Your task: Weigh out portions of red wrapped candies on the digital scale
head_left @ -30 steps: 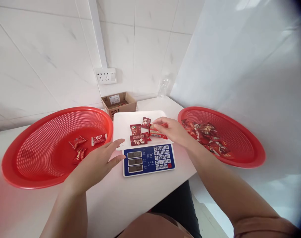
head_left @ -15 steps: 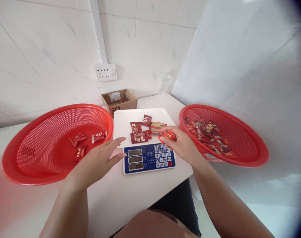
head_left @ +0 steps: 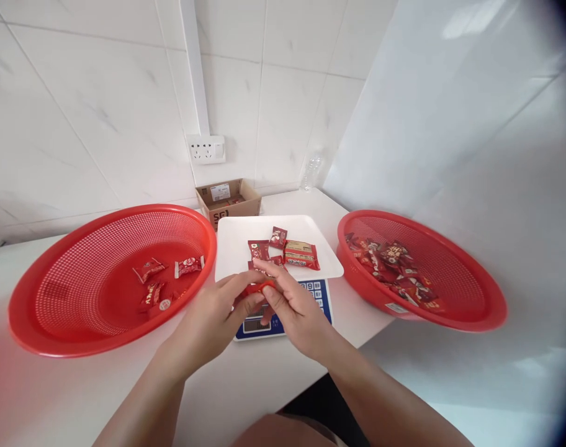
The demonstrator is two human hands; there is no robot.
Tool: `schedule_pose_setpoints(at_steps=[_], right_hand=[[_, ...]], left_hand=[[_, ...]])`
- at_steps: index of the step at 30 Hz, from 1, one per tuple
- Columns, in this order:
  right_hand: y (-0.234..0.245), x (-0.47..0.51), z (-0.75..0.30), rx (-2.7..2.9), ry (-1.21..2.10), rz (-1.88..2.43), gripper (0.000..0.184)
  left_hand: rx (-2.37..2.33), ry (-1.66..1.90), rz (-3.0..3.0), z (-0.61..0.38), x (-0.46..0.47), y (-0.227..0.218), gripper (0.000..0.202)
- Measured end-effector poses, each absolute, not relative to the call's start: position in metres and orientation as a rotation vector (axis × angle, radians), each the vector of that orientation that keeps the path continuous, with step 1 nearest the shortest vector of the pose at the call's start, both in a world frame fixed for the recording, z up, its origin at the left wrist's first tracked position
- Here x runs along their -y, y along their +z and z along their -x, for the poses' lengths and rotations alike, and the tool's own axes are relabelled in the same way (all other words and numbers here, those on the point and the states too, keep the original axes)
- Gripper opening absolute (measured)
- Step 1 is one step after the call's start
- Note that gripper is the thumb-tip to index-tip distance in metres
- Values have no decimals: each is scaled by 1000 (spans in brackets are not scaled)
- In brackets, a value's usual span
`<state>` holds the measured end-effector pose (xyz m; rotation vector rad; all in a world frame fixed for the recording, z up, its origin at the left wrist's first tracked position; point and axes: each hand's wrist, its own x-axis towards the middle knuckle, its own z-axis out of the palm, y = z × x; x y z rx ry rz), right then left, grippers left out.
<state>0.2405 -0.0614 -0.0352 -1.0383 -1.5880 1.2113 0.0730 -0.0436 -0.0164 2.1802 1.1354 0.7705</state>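
Observation:
My left hand [head_left: 220, 313] and my right hand [head_left: 296, 307] meet in front of the weighing tray, both closed on a small red snack packet [head_left: 256, 288]. Fingers cover most of that packet. Behind them, the white tray [head_left: 234, 242] of a digital scale carries several wrapped snacks. Among these are a red-and-gold packet [head_left: 301, 254] on the right and dark red packets, one at the back [head_left: 278, 237] and one left of it [head_left: 259, 248]. The scale's blue panel [head_left: 327, 304] lies under my hands, which hide much of its displays and keys.
On the left stands a red mesh basket [head_left: 45, 292] with several packets inside. Another red basket [head_left: 490, 304], at the right, holds a pile of packets. An open cardboard box [head_left: 236, 211] and a clear bottle [head_left: 311, 171] stand near the tiled wall.
My right hand has brought the red packet leftward and nearer to me. My left hand, open before, has closed on it too. The view has tilted up slightly.

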Motion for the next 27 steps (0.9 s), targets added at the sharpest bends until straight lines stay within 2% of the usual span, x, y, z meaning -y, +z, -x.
schedule_pose_setpoints(at_steps=[3,8,11,18,24,27], right_hand=[[-37,54,-245,1615,1154,1058,43],[-43,22,-264,1915,506,1383,38],[-50,6,-267,2103,276,1560,38],[-50,0,-265,2158,227,1596,32],[-35,-5,-273,1858,572,1474,25],[-30,-20,-279,1726,558,1494,27]], left_hand=[[-1177,942,-2152,-70,43,-15,19],[-1439,1167,-1987,-57,39,-7,22],[-1502,1180,-1957,-52,38,-4,24],[-1511,1177,-1954,-51,39,-4,25],[-1512,1152,-1944,-51,38,-3,27],[-1502,1144,-1956,-51,38,-4,26]])
